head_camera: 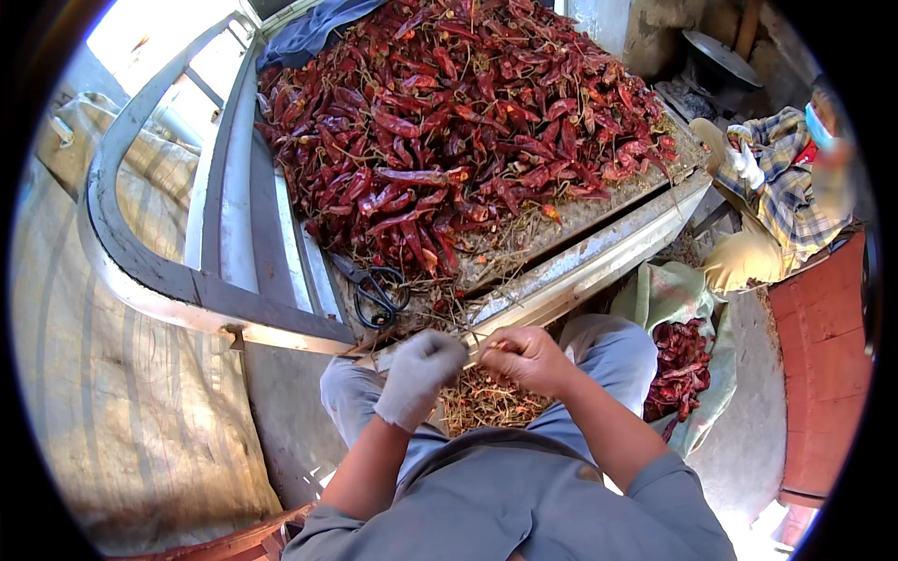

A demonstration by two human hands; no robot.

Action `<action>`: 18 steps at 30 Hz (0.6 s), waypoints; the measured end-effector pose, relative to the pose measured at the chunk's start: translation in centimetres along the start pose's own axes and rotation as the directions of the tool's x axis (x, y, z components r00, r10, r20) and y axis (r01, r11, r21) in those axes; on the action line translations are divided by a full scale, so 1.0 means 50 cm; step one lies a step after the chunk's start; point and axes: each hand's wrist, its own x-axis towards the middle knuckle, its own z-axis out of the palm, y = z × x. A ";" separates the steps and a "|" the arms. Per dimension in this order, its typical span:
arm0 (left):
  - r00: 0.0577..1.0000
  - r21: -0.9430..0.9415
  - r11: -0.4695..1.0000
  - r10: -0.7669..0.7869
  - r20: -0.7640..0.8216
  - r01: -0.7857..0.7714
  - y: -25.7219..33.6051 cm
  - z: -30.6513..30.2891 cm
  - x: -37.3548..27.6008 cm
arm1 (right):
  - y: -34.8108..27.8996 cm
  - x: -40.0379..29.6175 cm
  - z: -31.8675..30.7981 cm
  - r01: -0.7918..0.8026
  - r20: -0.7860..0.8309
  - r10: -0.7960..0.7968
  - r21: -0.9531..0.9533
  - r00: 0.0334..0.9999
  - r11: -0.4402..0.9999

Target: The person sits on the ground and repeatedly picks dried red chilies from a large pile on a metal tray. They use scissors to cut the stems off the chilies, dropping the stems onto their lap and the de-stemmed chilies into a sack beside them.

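Note:
In the head view my left hand (426, 373), in a pale knit glove, is curled and blurred just in front of the table edge. Whether anything is between its fingers cannot be made out. Close beside it, my bare right hand (531, 360) pinches a small red chili pepper (505, 346), mostly covered by the fingers. Beyond both hands a large heap of dried red chili peppers (449, 126) lies on a worn tabletop (561, 235). Black-handled scissors (379, 298) rest at the heap's near left corner, their blades pointing away to the left.
Stems and chili scraps (484, 403) lie between my knees. On my right stands an open green sack (708, 414) with chilies inside. A curved metal frame (161, 273) borders the table's left side. A co-worker (786, 182) in a plaid shirt sits at the right.

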 end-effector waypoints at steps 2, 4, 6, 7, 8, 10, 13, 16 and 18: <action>0.990 0.627 0.771 0.033 0.136 -0.112 -0.013 -0.004 -0.007 | -0.002 0.017 -0.024 -0.075 -0.123 0.081 0.049 0.989 0.996; 0.976 0.862 0.457 0.115 0.185 -0.217 -0.013 0.005 -0.016 | -0.011 0.051 -0.047 -0.089 -0.251 0.074 -0.046 0.965 0.995; 0.986 0.796 0.582 0.090 0.141 -0.167 -0.025 -0.003 -0.012 | -0.019 0.101 -0.070 -0.043 -0.312 -0.063 -0.321 0.948 0.946; 0.989 0.754 0.641 0.075 0.126 -0.144 -0.028 -0.005 -0.010 | -0.021 0.127 -0.078 -0.016 -0.308 -0.155 -0.489 0.939 0.872; 0.987 0.726 0.669 0.088 0.138 -0.161 -0.027 -0.004 -0.008 | -0.022 0.154 -0.083 -0.012 -0.304 -0.221 -0.612 0.927 0.791; 0.984 0.719 0.675 0.073 0.161 -0.168 -0.014 -0.001 -0.013 | -0.021 0.204 -0.082 -0.032 -0.247 -0.273 -0.793 0.930 0.608; 0.981 0.692 0.696 0.116 0.155 -0.192 -0.035 -0.012 -0.020 | -0.037 0.267 -0.055 -0.104 -0.194 -0.221 -0.926 0.956 0.364; 0.985 0.697 0.700 0.065 0.158 -0.158 -0.046 -0.023 -0.021 | -0.046 0.315 -0.039 -0.198 -0.221 -0.089 -0.956 0.971 0.216; 0.984 0.683 0.710 0.087 0.154 -0.170 -0.050 -0.029 -0.025 | -0.055 0.324 -0.046 -0.233 -0.252 -0.068 -0.949 0.965 0.213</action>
